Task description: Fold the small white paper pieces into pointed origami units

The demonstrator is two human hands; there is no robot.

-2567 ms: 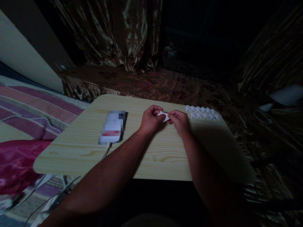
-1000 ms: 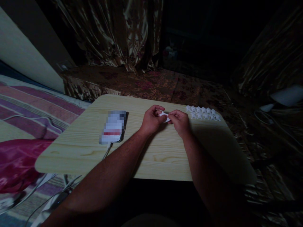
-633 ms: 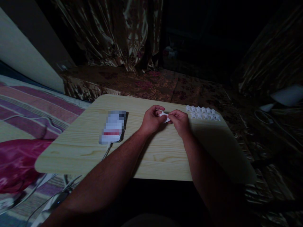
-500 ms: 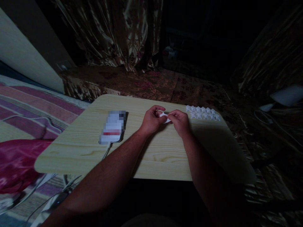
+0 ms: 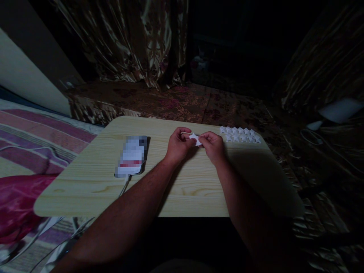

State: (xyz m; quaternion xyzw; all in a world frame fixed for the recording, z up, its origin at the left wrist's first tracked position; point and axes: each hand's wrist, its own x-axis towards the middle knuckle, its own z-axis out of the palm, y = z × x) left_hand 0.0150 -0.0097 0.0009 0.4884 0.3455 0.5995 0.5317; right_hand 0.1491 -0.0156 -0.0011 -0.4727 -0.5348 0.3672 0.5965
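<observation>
Between both hands, just above the far middle of the wooden table (image 5: pixel 182 182), is a small white paper star (image 5: pixel 194 138). My left hand (image 5: pixel 179 144) pinches it from the left, thumb on its face and index finger curled above. From the other side my right hand (image 5: pixel 212 145) grips its right edge between thumb and fingertips. Fingers cover part of the star, so its lower right is hidden. To the right of my hands, white folded paper stars (image 5: pixel 236 137) lie in two rows near the table's far right corner.
A phone (image 5: pixel 132 155), blurred out, lies on the left of the table with a white cable (image 5: pixel 124 185) plugged in. A striped bedspread (image 5: pixel 25 132) and shiny magenta cloth (image 5: pixel 22 204) are at the left. Patterned curtains (image 5: pixel 153 41) hang beyond the table; a white lamp (image 5: pixel 339 110) stands right.
The view has shifted slightly, so the table and phone appear a little lower and further left. Both hands still hold the star, which is turned slightly and shows more of its face.
</observation>
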